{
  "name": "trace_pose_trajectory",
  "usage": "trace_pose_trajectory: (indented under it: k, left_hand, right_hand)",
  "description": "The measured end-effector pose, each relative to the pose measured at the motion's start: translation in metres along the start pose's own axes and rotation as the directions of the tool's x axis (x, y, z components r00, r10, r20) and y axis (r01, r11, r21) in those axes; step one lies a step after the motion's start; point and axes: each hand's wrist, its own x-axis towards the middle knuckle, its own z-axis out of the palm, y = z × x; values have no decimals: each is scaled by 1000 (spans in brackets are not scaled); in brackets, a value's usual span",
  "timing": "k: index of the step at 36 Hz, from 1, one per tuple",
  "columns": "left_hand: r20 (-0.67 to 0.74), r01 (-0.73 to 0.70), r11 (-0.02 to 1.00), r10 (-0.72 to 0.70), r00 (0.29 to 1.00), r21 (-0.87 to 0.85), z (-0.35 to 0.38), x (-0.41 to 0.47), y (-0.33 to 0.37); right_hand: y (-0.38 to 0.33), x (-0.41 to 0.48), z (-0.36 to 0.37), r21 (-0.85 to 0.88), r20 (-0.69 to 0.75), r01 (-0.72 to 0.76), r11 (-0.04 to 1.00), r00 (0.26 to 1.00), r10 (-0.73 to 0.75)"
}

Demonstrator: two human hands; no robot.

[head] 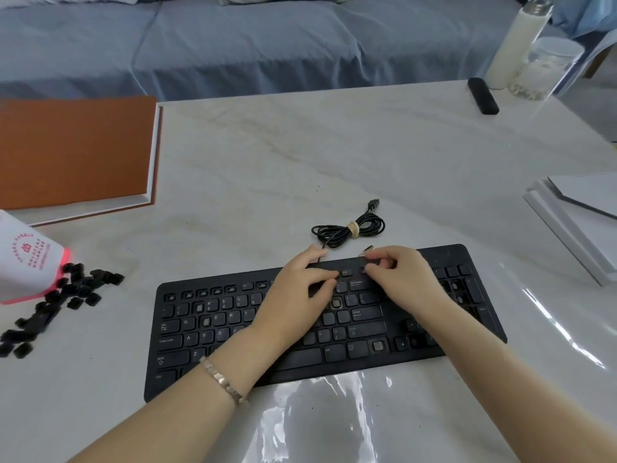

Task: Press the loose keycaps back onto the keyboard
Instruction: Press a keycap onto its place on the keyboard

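Many small black plastic keycaps point(63, 302) lie heaped left of the flat black keyboard point(440, 255). Judged light, rigid and slippery: pinch the side walls, press squarely. Left hand point(300, 295) rests straight-fingered on the keys. Right hand point(400, 279) is bunched at the function row; cannot tell if it holds a cap.

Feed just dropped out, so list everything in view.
table: one, white marble, under everything
keyboard: one, black, centre
keycaps: pile, black, left
bag: one, white and red, left edge
book: one, orange, far left
cable: one coil, black, behind keyboard
bottle: one, white, far right
jar: one, clear, beside bottle
stick: one, black, near bottle
boards: stack, white, right edge
sofa: one, blue-grey, beyond table
bracelet: one, metallic, left wrist
left hand: one, on keys
right hand: one, at top row
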Motion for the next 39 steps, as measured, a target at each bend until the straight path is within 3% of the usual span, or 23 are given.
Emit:
trace_pose_trajectory:
  k: [2,4,9,12,21,27,35,37,39]
  left_hand:
    - [-50,56,997,-59,997,-53,-10,-9,0]
    - [-77,105,989,-113,991,-106,-20,-20,0]
    - [-144,174,953,-215,966,-250,-44,-46,0]
    - [-175,164,946,-218,960,-279,-59,-58,3]
    - [-265,50,968,-116,957,-244,-85,-78,6]
    - [-331,60,968,-141,933,-243,-94,-90,-5]
    - [-410,5,976,-96,907,-219,-104,-101,-12]
    - [-429,-23,973,-81,900,-230,-107,-103,-14]
    - [-437,-5,958,-125,891,-285,-109,-105,-17]
  right_hand:
    - [-4,-10,-6,198,59,-121,973,992,111]
    - [-9,-22,-10,384,148,-181,905,980,133]
    - [-24,-51,-4,571,257,-186,799,966,41]
    - [-32,-61,11,687,317,-248,683,948,26]
    - [-62,-85,66,809,488,-381,447,860,-150]
    - [-73,-97,87,837,492,-386,388,842,-222]
    - [-80,-102,99,812,500,-341,474,826,-262]
    - [-78,-100,101,782,469,-257,568,842,-265]
    - [-75,-95,103,656,359,-44,753,896,-261]
